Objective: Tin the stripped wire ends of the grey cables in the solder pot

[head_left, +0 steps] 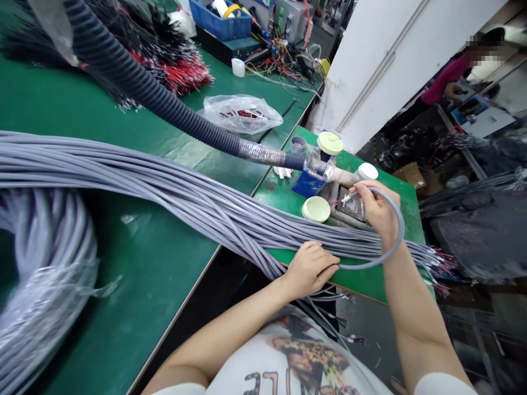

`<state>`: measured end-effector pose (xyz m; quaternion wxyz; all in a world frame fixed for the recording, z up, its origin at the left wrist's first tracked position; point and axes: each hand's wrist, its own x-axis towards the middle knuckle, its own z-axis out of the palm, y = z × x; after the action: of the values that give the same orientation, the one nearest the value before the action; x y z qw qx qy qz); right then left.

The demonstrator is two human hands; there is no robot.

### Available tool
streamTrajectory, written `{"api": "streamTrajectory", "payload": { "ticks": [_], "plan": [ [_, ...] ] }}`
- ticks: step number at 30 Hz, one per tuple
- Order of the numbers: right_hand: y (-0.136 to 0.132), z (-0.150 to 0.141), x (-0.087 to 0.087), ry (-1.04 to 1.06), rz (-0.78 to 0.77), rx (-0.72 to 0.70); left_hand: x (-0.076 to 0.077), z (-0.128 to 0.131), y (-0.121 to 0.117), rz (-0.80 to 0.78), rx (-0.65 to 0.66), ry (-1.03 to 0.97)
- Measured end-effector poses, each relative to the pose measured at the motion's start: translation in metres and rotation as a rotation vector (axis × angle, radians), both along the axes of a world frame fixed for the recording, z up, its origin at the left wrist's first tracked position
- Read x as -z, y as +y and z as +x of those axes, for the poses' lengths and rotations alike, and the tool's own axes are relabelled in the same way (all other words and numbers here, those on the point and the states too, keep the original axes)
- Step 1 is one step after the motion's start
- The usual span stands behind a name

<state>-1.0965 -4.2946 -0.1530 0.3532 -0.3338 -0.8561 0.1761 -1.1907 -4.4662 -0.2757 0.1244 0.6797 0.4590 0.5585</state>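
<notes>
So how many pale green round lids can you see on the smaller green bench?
2. One lid sits low on the small bench, just left of the person's right hand; the other tops a bottle farther back. More could be hidden.

This is a cable-assembly workshop, more factory floor than anything domestic. Green-topped workbenches (135, 241) carry long bundles of grey sheathed cables (164, 181) and heaps of red-and-black wires (177, 77). A corrugated black conduit (135, 82) crosses the bench, a blue plastic parts bin (220, 19) sits farther along — and a co-worker (447, 79) is at another station beyond.
</notes>
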Motion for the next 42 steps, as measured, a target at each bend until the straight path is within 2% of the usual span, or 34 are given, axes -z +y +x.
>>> {"api": "streamTrajectory", "payload": {
  "ticks": [4, 11, 25, 38, 42],
  "plan": [
    [0.019, 0.030, -0.004, -0.031, 0.098, 0.114, 0.001, 0.000, -0.001, -0.012, 0.013, -0.006],
    [0.048, 0.061, 0.014, -0.105, 0.147, 0.218, -0.001, 0.000, -0.001, -0.014, 0.029, 0.013],
    [0.069, 0.067, 0.039, -0.143, 0.122, 0.248, -0.002, 0.000, 0.000, -0.012, 0.017, 0.033],
    [0.078, 0.065, 0.048, -0.142, 0.105, 0.240, -0.001, 0.001, 0.001, -0.031, 0.019, 0.045],
    [0.070, 0.065, 0.037, -0.104, 0.092, 0.244, 0.000, 0.000, 0.001, -0.024, 0.029, 0.025]
  ]
}}
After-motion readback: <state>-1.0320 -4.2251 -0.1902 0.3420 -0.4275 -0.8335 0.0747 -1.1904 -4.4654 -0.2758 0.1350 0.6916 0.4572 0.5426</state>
